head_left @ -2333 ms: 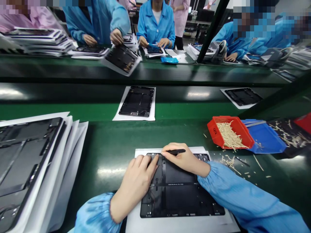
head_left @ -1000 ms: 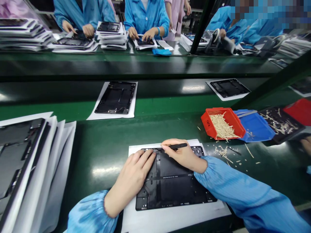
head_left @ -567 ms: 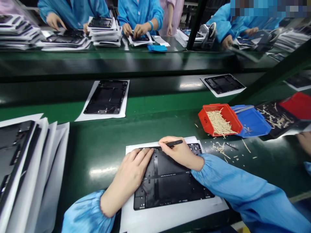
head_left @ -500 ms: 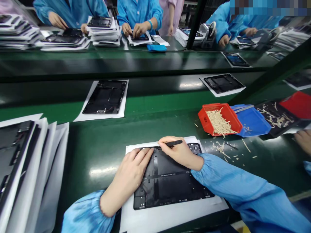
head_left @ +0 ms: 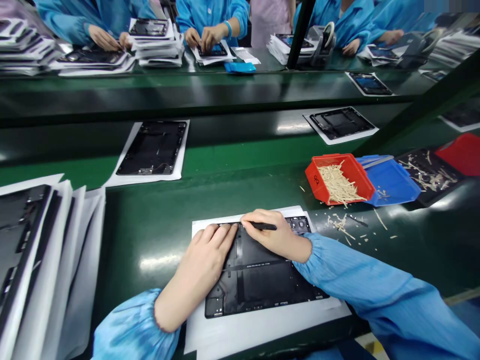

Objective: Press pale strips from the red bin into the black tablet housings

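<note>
A black tablet-like panel [head_left: 262,285] lies on white sheets [head_left: 277,330] in front of me. My left hand [head_left: 206,255] rests flat over the panel's upper left part, fingers extended with the tips near its top edge. In my right hand [head_left: 272,232] is a thin black tool [head_left: 264,226], pinched between thumb and fingers. The right fingertips are at the panel's top edge, just right of my left fingertips. The tip of the tool is hidden by my fingers.
A red bin [head_left: 318,182] of pale strips and a blue bin [head_left: 397,182] stand at the right. Panels between sheets are stacked at left [head_left: 60,270]. Two panels lie on the middle strip [head_left: 153,147], [head_left: 343,122]. People in blue sleeves work across the table.
My right hand has shifted slightly left along the panel's top edge, with the black tool tilted flatter. My left hand stays on the panel. The view has moved a little.
</note>
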Motion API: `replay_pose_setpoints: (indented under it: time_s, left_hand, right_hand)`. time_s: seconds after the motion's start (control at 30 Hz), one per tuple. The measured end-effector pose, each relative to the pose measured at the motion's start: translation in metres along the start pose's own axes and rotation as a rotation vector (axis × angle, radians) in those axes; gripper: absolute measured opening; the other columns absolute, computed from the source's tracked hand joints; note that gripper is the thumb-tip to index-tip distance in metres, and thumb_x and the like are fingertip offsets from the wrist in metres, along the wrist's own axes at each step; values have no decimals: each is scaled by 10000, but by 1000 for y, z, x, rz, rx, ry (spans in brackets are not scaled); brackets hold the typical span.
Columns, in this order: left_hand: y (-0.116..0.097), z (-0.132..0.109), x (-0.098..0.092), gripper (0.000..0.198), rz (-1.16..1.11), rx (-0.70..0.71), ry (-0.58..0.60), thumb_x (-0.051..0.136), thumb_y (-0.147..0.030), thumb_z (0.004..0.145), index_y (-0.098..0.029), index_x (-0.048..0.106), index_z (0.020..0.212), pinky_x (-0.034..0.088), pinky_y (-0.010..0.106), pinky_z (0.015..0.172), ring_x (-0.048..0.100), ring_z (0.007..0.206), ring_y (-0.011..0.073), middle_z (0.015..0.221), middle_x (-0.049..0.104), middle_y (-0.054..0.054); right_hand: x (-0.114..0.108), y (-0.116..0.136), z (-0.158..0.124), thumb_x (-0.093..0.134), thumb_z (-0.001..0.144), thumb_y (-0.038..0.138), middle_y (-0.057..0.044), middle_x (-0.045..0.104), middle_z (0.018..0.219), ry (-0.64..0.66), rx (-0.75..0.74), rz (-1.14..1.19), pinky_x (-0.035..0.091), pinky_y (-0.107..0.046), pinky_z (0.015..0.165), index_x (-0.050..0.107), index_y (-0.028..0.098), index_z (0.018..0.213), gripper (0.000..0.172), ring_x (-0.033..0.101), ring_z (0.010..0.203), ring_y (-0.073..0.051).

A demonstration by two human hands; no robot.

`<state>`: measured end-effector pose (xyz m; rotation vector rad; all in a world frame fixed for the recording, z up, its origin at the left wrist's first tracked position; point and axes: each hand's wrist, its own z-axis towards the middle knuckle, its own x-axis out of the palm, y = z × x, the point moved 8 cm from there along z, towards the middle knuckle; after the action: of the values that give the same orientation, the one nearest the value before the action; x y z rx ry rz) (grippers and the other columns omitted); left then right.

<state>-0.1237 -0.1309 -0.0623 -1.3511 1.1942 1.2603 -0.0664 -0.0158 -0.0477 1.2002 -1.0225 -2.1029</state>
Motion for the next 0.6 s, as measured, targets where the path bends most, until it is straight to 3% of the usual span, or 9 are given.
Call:
replay_pose_setpoints:
  time_s: [0.27,0.47,0.6]
  left_hand:
    - [-4,2,5,515,26,-27,23,415,-109,869,-103,384,1383,412,371,882,445,1023,251,1202,540,105]
    - [-2,0,6,517,-31,-29,5,373,-124,883,-144,364,1399,403,378,905,445,1044,242,1251,520,105]
    - [-2,0,5,514,-46,-30,-1,372,-127,883,-145,367,1397,400,384,909,440,1051,245,1256,518,106]
  right_hand:
    - [3,13,-3,455,933,204,-59,669,864,133,-145,-129,485,-280,700,639,187,1005,198,611,757,-158]
    - [-5,-2,2,514,881,205,-23,665,777,-1,1,-84,484,-253,679,653,200,838,145,607,701,-135]
    - [-4,-6,4,526,883,213,-20,680,807,14,38,-58,489,-254,695,664,202,846,143,618,729,-135]
